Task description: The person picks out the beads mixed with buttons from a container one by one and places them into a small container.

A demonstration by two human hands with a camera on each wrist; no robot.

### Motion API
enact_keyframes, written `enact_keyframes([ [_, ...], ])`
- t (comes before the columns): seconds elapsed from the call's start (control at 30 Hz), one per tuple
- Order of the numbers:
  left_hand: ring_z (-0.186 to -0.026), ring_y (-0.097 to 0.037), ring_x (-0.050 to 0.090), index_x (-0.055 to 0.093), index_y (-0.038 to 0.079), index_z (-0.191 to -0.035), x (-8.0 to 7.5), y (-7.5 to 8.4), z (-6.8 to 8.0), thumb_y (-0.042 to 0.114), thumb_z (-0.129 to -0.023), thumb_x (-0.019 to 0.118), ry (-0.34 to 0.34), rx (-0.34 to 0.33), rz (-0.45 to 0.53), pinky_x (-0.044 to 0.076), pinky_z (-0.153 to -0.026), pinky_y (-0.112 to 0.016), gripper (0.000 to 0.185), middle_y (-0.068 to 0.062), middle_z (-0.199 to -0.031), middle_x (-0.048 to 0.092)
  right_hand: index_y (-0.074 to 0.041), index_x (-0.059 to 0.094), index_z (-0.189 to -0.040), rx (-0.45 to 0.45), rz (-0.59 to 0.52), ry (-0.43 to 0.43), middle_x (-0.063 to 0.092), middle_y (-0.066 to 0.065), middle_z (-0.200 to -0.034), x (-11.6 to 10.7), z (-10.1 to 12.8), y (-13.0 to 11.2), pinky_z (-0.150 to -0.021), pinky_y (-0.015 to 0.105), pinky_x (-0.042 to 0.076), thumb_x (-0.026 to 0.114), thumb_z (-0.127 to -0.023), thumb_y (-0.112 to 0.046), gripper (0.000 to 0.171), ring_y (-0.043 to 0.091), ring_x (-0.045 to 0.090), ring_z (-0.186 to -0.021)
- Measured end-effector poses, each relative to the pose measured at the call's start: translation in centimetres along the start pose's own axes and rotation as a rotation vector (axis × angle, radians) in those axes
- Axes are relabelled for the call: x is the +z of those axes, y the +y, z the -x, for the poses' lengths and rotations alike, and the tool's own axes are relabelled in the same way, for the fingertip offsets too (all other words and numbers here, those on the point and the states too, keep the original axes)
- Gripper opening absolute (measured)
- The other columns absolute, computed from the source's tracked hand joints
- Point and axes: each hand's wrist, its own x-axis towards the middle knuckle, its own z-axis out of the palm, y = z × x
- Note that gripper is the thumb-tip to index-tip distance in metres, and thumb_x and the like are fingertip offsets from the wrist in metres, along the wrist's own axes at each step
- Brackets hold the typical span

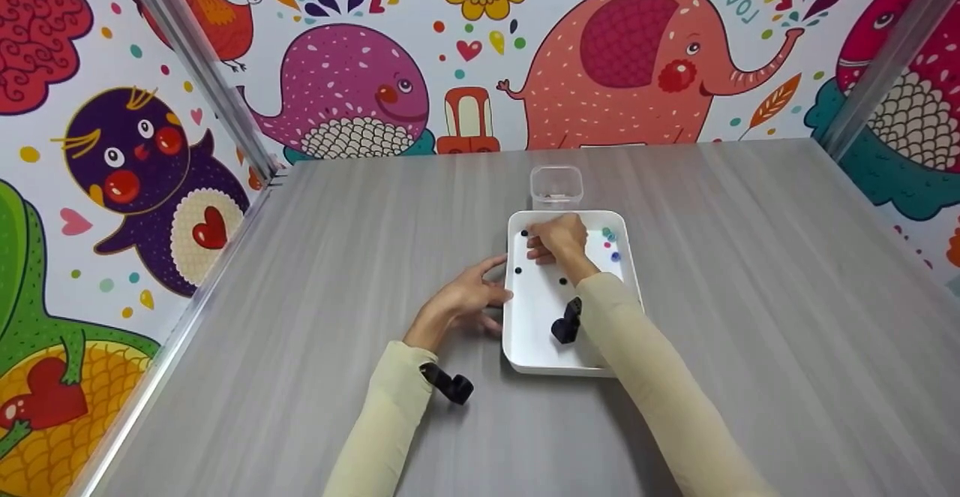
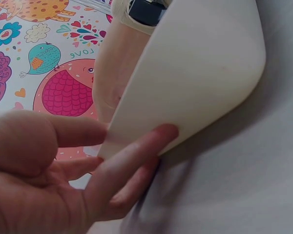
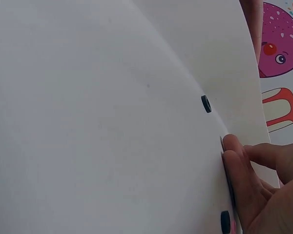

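The right hand [image 1: 556, 240] is inside the white tray [image 1: 570, 365], at its far left part, with fingers bent down on a small dark bead; it seems to pinch it, but the bead itself is hidden under the fingertips. The left hand [image 1: 461, 303] rests relaxed against the tray's left wall, holding nothing. Several dark beads [image 1: 563, 281] and some coloured beads [image 1: 611, 245] are lying in the tray. The clear cup [image 1: 556, 185] stands just behind the tray, near the far edge of the surface, so I judge most of the work is left.
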Motion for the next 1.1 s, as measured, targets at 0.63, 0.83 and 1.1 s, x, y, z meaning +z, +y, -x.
enact_keyframes([
  [0.63,-0.113,-0.036,0.066,0.025,0.017,-0.160,0.0,-0.1,-0.2,-0.004,-0.096,0.057,-0.004,-0.007,0.012,0.065,-0.057,-0.038,0.075,-0.028,-0.135,0.057,0.003,0.069,-0.095,-0.028,-0.016,-0.029,0.071,0.004,-0.062,-0.5,0.2,-0.2,-0.044,0.025,0.059,0.068,-0.089,-0.012,0.016,0.012,0.067,-0.047],
  [0.83,-0.112,-0.036,0.067,0.024,0.015,-0.160,0.0,-0.1,-0.1,-0.005,-0.096,0.056,-0.009,0.005,0.017,0.065,-0.058,-0.038,0.074,-0.028,-0.135,0.058,0.002,0.070,-0.102,-0.027,-0.026,-0.048,0.071,0.003,-0.064,-1.0,0.6,-0.4,-0.045,0.025,0.059,0.068,-0.090,-0.014,0.020,0.012,0.068,-0.048],
  [1.1,-0.113,-0.036,0.067,0.025,0.016,-0.159,0.0,-0.2,-0.1,-0.004,-0.095,0.057,-0.010,-0.003,-0.002,0.063,-0.053,-0.033,0.074,-0.028,-0.134,0.059,-0.002,0.069,-0.103,-0.010,-0.019,-0.047,0.075,0.001,-0.071,-1.6,0.8,-0.7,-0.046,0.024,0.059,0.068,-0.091,-0.021,0.022,0.011,0.071,-0.054],
])
